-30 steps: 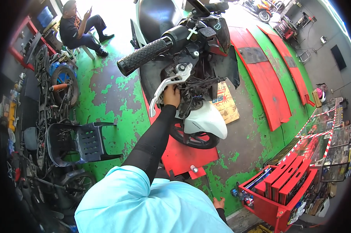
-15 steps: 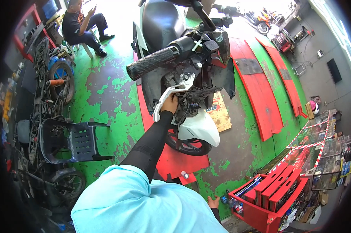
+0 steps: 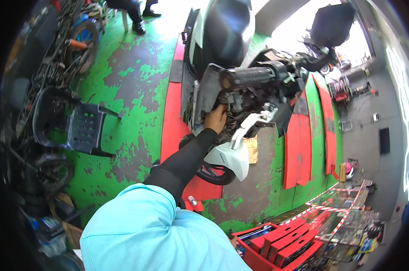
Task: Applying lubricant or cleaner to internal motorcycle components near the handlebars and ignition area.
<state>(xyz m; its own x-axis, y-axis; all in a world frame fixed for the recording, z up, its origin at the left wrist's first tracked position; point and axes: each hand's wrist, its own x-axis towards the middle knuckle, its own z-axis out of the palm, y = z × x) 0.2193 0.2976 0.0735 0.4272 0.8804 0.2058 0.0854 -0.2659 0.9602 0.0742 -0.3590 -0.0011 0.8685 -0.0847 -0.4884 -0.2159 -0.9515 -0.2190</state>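
Observation:
The white and black scooter (image 3: 227,36) stands before me with its front innards uncovered. My left hand (image 3: 216,118) reaches into the dark parts below the textured black handlebar grip (image 3: 252,77). Its fingers are bent in among those parts; the fingertips, and whatever they hold, are hidden. The silver brake lever (image 3: 249,128) lies to the right of that hand. Below my left forearm are the white front fender (image 3: 227,158) and the front wheel. Only a sliver of my right hand (image 3: 234,242) shows between my turquoise shirt and the red tool trolley (image 3: 276,246); its fingers cannot be made out.
Left of me is a dark plastic armchair (image 3: 80,126), with stripped motorcycle parts beyond it. Red ramps (image 3: 298,149) lie on the worn green floor at the right. Striped tape edges the glass cases (image 3: 335,203). A seated person's legs (image 3: 134,13) show far left.
My view has turned and come nearer the scooter; its handlebar has swung to the right. My left hand has gone from beside the lever to below the grip. My right hand is now mostly hidden.

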